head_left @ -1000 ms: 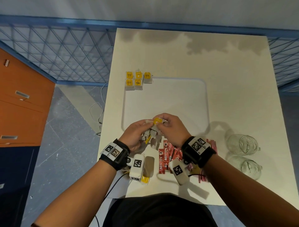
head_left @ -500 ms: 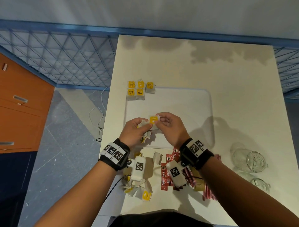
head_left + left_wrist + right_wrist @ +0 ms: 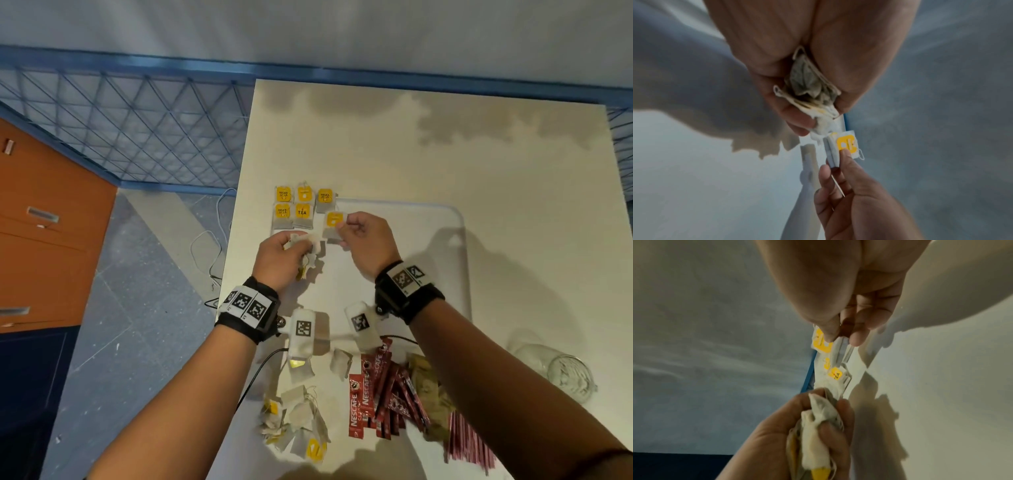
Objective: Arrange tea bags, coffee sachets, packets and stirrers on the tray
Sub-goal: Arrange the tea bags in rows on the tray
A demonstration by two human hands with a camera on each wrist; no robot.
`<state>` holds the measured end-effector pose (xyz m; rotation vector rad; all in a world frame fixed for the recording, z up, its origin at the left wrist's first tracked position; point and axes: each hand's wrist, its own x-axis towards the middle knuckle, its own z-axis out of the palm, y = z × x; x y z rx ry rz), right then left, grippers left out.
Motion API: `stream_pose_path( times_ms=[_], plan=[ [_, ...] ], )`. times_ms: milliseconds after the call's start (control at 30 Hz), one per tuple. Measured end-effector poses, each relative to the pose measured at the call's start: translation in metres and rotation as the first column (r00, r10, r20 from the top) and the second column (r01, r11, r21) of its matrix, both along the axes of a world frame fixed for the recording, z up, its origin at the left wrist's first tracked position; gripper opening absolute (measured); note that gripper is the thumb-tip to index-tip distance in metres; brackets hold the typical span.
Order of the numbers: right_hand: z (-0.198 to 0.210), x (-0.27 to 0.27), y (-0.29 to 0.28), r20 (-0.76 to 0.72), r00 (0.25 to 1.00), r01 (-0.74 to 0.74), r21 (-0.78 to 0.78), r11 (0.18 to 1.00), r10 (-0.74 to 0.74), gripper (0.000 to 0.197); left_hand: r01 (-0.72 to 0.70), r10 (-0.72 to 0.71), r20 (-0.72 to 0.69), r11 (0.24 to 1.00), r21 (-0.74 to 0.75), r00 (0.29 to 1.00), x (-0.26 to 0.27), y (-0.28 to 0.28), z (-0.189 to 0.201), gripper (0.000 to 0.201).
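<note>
Yellow-tagged tea bags, 5 of them, lie in 2 rows at the far left corner of the white tray, which sits on the cream table. Just beside that group, the right hand pinches 1 more tea bag between thumb and fingertips, low over the tray; whether it touches the surface I cannot tell. The left hand is clenched around a crumpled bunch of tea bags, hovering over the tray's left side. Nearer the person, off the tray, a loose heap of tea bags sits by the table's near edge, with red coffee sachets, brown packets and pink stirrers to its right. 1 glass jar lies on its side at the right.
</note>
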<state>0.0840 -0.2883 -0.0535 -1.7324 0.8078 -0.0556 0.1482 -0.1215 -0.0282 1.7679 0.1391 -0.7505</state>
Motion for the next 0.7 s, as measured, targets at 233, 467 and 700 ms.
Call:
stream_pose_path(
  times_ms=[233,467,700],
  plan=[
    [-0.014,0.037,-0.006,-0.158,0.981,-0.142,-0.207,0.968,0.11,0.016,-0.122,0.098,-0.246,0.989,-0.085,0.964,0.008,-0.005,-0.004,0.006],
    [-0.017,0.049,-0.003,-0.176,0.983,-0.108,-0.286,0.952,0.058,0.019,-0.118,0.09,-0.243,0.987,-0.106,0.966,0.012,-0.003,-0.008,0.003],
    [-0.018,0.048,-0.001,-0.187,0.982,-0.088,-0.293,0.952,0.033,0.01,-0.141,0.121,-0.212,0.987,-0.082,0.97,0.019,-0.006,-0.007,0.01]
  ],
)
